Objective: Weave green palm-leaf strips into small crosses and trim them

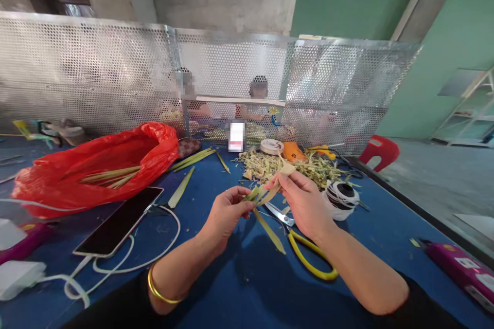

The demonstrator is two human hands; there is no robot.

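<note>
Between my two hands, over the blue table, is a pale green-yellow leaf strip (269,195). My left hand (227,211) pinches its folded green end between thumb and fingers. The other end is held by my right hand (303,200), thumb pressed against the fingers, with a pale flap showing above the fingertips. A long tail of leaf (272,234) hangs below my left fingers. Under and beside my right hand lie scissors with yellow handles (309,262), blades partly hidden. A spool of black and white thread (341,198) stands right beside my right hand.
A heap of leaf scraps (312,167) lies behind my hands, with a tape roll (271,146) at its back. To the left are a red plastic bag (96,169) of leaf strips, a large phone (119,223) and white cables. A perforated metal screen (231,67) stands behind; people sit beyond it.
</note>
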